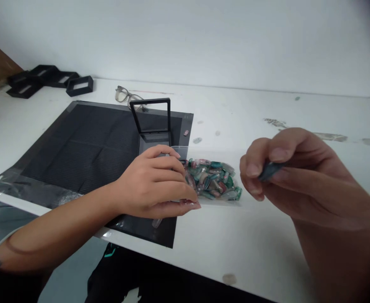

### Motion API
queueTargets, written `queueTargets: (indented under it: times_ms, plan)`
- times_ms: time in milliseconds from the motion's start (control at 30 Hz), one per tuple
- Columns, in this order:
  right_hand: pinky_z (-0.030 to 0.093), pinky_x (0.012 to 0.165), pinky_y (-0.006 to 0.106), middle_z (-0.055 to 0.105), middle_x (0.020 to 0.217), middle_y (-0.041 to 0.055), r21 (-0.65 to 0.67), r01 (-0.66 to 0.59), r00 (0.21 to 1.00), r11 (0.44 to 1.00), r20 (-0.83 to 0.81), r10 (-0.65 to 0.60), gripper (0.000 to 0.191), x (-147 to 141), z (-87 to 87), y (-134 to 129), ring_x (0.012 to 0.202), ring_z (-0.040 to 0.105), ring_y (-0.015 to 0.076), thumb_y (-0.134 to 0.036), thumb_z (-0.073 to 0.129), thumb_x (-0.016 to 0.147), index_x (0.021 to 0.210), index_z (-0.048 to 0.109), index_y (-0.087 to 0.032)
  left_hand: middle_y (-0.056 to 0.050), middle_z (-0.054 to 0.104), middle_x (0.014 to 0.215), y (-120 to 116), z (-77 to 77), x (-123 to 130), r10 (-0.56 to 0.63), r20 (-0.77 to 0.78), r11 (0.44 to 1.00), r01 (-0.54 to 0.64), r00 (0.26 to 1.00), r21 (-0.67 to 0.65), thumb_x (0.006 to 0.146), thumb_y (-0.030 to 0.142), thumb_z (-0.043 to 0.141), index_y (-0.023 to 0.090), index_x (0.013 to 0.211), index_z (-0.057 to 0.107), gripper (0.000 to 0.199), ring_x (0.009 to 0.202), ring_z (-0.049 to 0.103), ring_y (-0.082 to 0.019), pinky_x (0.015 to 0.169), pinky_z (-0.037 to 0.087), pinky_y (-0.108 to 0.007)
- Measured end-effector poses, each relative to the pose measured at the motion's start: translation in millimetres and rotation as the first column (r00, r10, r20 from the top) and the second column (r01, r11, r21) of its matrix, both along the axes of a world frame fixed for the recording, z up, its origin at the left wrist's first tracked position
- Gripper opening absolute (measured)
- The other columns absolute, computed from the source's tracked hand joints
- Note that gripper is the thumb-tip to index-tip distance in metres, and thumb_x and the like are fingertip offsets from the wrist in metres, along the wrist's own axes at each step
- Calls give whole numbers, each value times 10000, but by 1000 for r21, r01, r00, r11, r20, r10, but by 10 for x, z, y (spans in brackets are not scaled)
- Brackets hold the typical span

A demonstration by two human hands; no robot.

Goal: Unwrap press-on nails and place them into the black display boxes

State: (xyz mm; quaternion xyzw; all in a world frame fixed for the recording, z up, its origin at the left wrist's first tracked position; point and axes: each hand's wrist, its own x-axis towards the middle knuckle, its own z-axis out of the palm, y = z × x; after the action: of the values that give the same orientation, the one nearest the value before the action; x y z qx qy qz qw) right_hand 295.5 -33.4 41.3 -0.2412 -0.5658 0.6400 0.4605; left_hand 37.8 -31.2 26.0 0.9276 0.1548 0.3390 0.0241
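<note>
My right hand [301,172] is raised at the right, its thumb and fingers pinching a dark blue-green piece [270,170]. Palm down, my left hand [159,183] rests over the left end of a clear tray, its fingers slightly curved; what lies under them is hidden. Several shiny green, pink and clear pieces [214,179] fill the tray. Behind my left hand stands an open black frame box [169,115], its lid upright, on a black mat [86,147].
Several black frames [80,86] lie at the back left, and a pair of glasses [128,97] behind the mat. A few loose pieces, one pink [186,133], dot the white table [235,248]. A wall [203,42] rises behind.
</note>
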Motion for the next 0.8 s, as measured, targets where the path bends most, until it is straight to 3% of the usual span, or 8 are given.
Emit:
queueTargets:
  times_ms: [200, 433, 633, 733, 800]
  plan:
    - [517, 448, 264, 717, 756, -9, 14, -20, 1000, 1000, 15, 19, 56, -26, 31, -1, 553, 657, 129, -259, 774, 853, 882, 780, -307, 87, 751, 711, -7, -23, 3, 19, 29, 1000, -19, 999, -5, 836, 233, 724, 242, 887, 691, 62, 740, 712, -102, 932, 533, -324]
    - [509, 440, 263, 742, 789, -20, 48, -17, 1000, 999, 12, 16, 108, -14, 40, 10, 538, 668, 122, -237, 776, 849, 884, 799, -336, 75, 777, 794, -1, -3, -20, -16, -15, 999, 16, 1000, 40, 888, 271, 740, 236, 1014, 719, 132, 804, 724, -109, 950, 527, -326]
    - [489, 500, 293, 743, 798, 16, 119, 79, 991, 990, 100, -91, 152, -11, -8, 7, 616, 647, 146, -181, 729, 866, 858, 807, -311, 41, 750, 830, 22, -13, -27, 5, -92, 999, -2, 996, 38, 977, 276, 624, 217, 1161, 676, 200, 803, 683, -95, 964, 521, -301]
    - [470, 546, 312, 711, 762, 18, 283, 205, 909, 937, 299, -289, 207, -18, -82, 4, 658, 617, 167, -141, 648, 877, 803, 776, -286, 19, 724, 830, 19, -34, -34, 36, -110, 999, -34, 993, 18, 982, 264, 597, 202, 1181, 673, 222, 782, 653, -114, 924, 524, -308]
    - [420, 531, 316, 688, 728, 10, 494, 144, 760, 857, 500, -415, 219, -32, -123, 7, 619, 578, 169, -132, 600, 861, 756, 730, -273, 14, 715, 809, 12, -42, -30, 76, -82, 997, -75, 994, 8, 966, 279, 623, 199, 1146, 692, 209, 765, 637, -128, 867, 523, -307]
